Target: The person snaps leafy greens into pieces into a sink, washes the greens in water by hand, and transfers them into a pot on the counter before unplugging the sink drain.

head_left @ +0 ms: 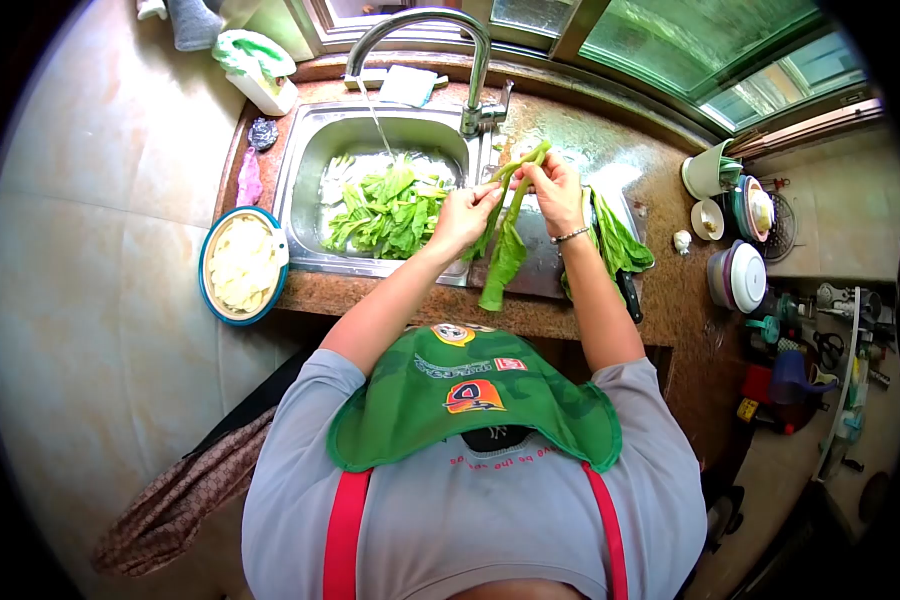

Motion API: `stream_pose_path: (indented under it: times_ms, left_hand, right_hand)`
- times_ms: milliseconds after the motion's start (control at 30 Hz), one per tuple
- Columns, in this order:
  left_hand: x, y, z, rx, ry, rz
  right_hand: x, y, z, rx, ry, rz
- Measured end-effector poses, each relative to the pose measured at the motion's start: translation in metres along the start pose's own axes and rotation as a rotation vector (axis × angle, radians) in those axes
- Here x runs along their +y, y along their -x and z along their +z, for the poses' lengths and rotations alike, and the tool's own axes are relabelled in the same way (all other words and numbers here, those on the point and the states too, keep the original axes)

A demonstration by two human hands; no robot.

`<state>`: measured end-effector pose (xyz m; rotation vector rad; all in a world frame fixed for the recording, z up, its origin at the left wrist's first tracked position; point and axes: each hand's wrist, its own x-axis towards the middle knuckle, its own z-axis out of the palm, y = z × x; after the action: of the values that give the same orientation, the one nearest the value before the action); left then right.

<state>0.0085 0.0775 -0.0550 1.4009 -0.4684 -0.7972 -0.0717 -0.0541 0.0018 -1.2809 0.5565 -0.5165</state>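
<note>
The shirt (480, 525) is nearest; beyond the apron (473, 398), left hand (462, 216) and right hand (556, 192) both pinch a stalk (511, 228) beside the sink (288, 200). Pinches kept close together should control it best.

Below the left hand (465, 215) and its grip, I can make out what looks like a D on the green apron's (545, 400) orange patch (474, 397); the white lettering (448, 369) is illegible. Farther below, the grey shirt (450, 530) says "be the" in red.
</note>
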Motion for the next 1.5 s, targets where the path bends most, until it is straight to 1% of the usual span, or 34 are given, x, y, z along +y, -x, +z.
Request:
stream_pose_path:
  times_ms: [33,67,100,200,233,300,333,400,500,567,800,867,900,967,1000,1067,1100,1200,1267,1300,1367,1400,1433,1467,1500]
  left_hand:
    - [0.002,0.000,0.000,0.016,-0.005,0.052]
    - [0.005,0.002,-0.003,0.029,-0.096,-0.016]
    - [0.007,0.003,-0.004,0.033,-0.095,-0.015]
    - [0.017,0.006,-0.008,0.022,-0.031,-0.162]
    - [0.024,0.006,-0.011,0.025,-0.030,-0.162]
    - [0.036,0.006,-0.021,-0.131,0.295,-0.399]
    - [0.043,0.006,-0.024,-0.145,0.360,-0.459]
    - [0.046,0.002,-0.033,-0.159,0.338,-0.476]
    - [0.050,0.003,-0.037,-0.169,0.310,-0.484]
    - [0.053,0.003,-0.038,-0.108,0.244,-0.531]
    - [0.041,-0.007,-0.046,-0.073,0.224,-0.500]
    - [0.045,-0.005,-0.049,-0.160,0.316,-0.534]
    - [0.047,-0.004,-0.051,-0.158,0.317,-0.533]
    - [0.049,-0.003,-0.055,-0.239,0.424,-0.605]
    - [0.048,-0.003,-0.057,-0.239,0.424,-0.605]
    - [0.046,-0.004,-0.062,-0.329,0.450,-0.609]
    - [0.044,-0.005,-0.063,-0.327,0.450,-0.608]
    - [0.041,-0.008,-0.063,-0.302,0.471,-0.603]
    - [0.042,-0.006,-0.057,-0.173,0.389,-0.534]
    - [0.044,-0.005,-0.054,-0.171,0.389,-0.534]
    - [0.049,-0.002,-0.048,-0.108,0.325,-0.387]
    - [0.047,-0.004,-0.047,-0.107,0.326,-0.386]
    - [0.044,-0.006,-0.047,-0.034,0.235,-0.336]
    - [0.042,-0.008,-0.046,0.038,0.144,-0.287]
    - [0.042,-0.008,-0.046,0.039,0.144,-0.288]
  right_hand:
    - [0.000,0.000,0.003,0.015,-0.029,0.015]
    - [0.005,-0.002,0.000,-0.017,0.010,0.037]
    - [0.006,-0.001,0.002,-0.021,0.010,0.037]
    - [0.009,-0.001,0.006,-0.041,-0.042,0.094]
    - [0.009,-0.003,0.006,-0.044,-0.042,0.095]
    - [0.009,-0.004,0.005,-0.078,-0.070,0.160]
    - [0.008,-0.003,0.005,-0.079,-0.071,0.162]
    - [0.005,-0.004,0.005,-0.134,-0.104,0.209]
    - [0.007,-0.003,0.009,-0.166,-0.081,0.184]
    - [0.007,-0.002,0.014,-0.168,-0.051,0.174]
    - [0.004,0.000,0.028,-0.146,0.064,0.071]
    - [0.005,-0.002,0.027,-0.161,0.046,0.082]
    - [0.005,-0.004,0.026,-0.173,0.027,0.095]
    - [0.004,-0.007,0.025,-0.184,0.035,0.108]
    - [0.003,-0.007,0.025,-0.194,0.044,0.120]
    - [0.001,-0.007,0.028,-0.203,0.040,0.104]
    - [0.000,-0.007,0.029,-0.212,0.037,0.091]
    - [0.000,-0.009,0.030,-0.259,0.001,0.097]
    - [0.004,-0.010,0.030,-0.250,0.031,0.086]
    - [0.005,-0.010,0.031,-0.240,0.062,0.074]
    - [0.007,-0.009,0.034,-0.238,0.062,0.047]
    - [0.008,-0.007,0.036,-0.234,0.062,0.019]
    - [0.011,-0.006,0.039,-0.235,0.063,0.018]
    - [0.015,-0.003,0.042,-0.171,0.209,-0.115]
    - [0.019,0.002,0.047,-0.106,0.355,-0.246]
